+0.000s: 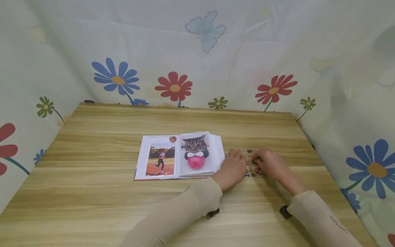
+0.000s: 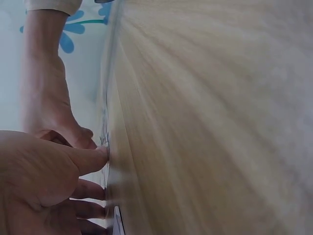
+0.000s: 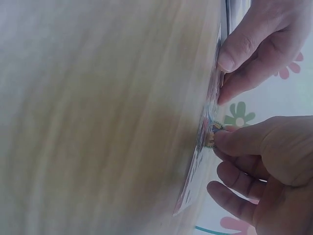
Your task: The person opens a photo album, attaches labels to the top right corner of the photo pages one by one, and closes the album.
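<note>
On the table to the right of an open photo album (image 1: 140, 156) lies a clear sheet of small stickers (image 1: 253, 174). My left hand (image 1: 232, 169) rests at the sheet's left side, thumb and fingertips down on it, next to the album's right edge. Between thumb and forefinger my right hand (image 1: 273, 166) pinches a small round colourful sticker (image 3: 213, 134), which stands up from the sheet in the right wrist view. The album shows a photo of a runner (image 1: 160, 159) on the left page and one of a cat with a pink ball (image 1: 195, 151) on the right.
A round sticker (image 1: 172, 139) sits at the top corner of the left page. The wooden table (image 1: 92, 192) reaches back to a white curtain (image 1: 148, 41) printed with flowers and a butterfly, which also hangs along both sides. Dark bands show at both wrists.
</note>
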### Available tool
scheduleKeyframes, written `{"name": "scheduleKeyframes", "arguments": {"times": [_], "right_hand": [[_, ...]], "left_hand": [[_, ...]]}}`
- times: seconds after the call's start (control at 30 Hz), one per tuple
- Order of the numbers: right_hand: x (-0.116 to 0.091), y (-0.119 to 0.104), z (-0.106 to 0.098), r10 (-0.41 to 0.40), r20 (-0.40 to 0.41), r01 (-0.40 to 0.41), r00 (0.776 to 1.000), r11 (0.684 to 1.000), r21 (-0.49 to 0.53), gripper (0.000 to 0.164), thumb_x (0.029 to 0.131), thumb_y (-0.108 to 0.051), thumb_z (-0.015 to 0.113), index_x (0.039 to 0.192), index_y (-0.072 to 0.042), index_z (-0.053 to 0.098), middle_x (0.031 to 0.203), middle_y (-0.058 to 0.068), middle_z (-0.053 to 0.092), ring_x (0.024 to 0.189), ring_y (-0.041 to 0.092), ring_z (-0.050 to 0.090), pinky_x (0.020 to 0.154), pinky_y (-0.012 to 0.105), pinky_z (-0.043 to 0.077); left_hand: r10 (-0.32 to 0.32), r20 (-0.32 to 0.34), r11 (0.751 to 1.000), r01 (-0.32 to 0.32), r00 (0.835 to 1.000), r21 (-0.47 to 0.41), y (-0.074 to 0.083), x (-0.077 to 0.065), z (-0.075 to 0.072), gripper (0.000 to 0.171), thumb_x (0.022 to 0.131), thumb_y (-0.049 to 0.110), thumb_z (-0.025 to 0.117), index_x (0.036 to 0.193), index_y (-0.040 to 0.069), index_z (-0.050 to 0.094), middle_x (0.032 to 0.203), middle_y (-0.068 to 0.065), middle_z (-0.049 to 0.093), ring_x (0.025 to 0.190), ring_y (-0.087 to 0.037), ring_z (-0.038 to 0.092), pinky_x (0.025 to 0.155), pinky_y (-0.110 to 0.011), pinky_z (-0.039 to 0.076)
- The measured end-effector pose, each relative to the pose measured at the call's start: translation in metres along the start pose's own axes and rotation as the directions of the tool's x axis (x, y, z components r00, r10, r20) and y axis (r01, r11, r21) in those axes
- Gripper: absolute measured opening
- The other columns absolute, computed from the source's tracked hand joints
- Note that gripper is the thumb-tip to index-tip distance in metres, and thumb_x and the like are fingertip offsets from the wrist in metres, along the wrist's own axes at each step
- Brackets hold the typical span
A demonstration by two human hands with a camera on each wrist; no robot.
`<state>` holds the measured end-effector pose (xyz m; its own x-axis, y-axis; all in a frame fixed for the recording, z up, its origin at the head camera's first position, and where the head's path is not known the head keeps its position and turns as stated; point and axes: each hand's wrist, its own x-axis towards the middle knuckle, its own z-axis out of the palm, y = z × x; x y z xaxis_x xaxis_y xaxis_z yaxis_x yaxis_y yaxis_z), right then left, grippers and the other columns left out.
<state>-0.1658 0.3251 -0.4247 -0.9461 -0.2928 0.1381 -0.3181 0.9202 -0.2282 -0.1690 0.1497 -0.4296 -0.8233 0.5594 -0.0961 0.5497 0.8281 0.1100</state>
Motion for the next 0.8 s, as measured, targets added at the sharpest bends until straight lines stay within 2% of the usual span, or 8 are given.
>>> {"name": "scheduleKeyframes", "arguments": {"times": [0.17,0.37,0.6,0.8], "right_hand": [[-0.001,-0.001,-0.003,0.012,0.003,-0.012,1.000,0.999,0.031,0.009,0.088,0.002,0.072,0.090,-0.005,0.077,0.093,0.013,0.077,0.085,0.028,0.072,0.079,0.047,0.061],[-0.007,0.003,-0.010,0.040,0.036,-0.043,0.999,0.993,0.114,0.009,0.090,0.004,0.070,0.092,-0.003,0.076,0.095,0.015,0.076,0.082,0.021,0.069,0.069,0.036,0.058],[-0.015,0.009,-0.013,0.036,0.024,-0.039,0.999,0.989,0.144,0.008,0.089,0.003,0.073,0.088,-0.006,0.074,0.093,0.011,0.076,0.078,0.014,0.065,0.062,0.024,0.053],[-0.019,0.012,-0.013,0.037,0.009,-0.038,0.999,0.985,0.171,0.010,0.088,0.004,0.072,0.089,-0.006,0.074,0.092,0.010,0.076,0.079,0.013,0.065,0.062,0.022,0.051]], "left_hand": [[0.009,-0.020,1.000,-0.009,1.000,0.006,-0.001,-0.001,0.001,0.052,0.102,0.046,0.057,0.141,0.010,0.060,0.148,-0.009,0.054,0.138,-0.026,0.048,0.121,-0.036,0.040],[0.012,-0.024,1.000,-0.012,1.000,-0.006,0.000,-0.001,0.001,0.054,0.102,0.045,0.058,0.142,0.009,0.058,0.153,-0.011,0.051,0.143,-0.028,0.046,0.122,-0.037,0.039],[-0.005,-0.020,1.000,0.004,1.000,-0.024,0.000,0.001,0.003,0.053,0.101,0.044,0.059,0.142,0.010,0.059,0.154,-0.010,0.050,0.147,-0.029,0.043,0.124,-0.038,0.037],[-0.001,-0.020,1.000,0.001,1.000,-0.028,0.000,0.001,0.003,0.053,0.102,0.044,0.059,0.142,0.010,0.059,0.153,-0.009,0.051,0.146,-0.028,0.044,0.123,-0.038,0.039]]}}
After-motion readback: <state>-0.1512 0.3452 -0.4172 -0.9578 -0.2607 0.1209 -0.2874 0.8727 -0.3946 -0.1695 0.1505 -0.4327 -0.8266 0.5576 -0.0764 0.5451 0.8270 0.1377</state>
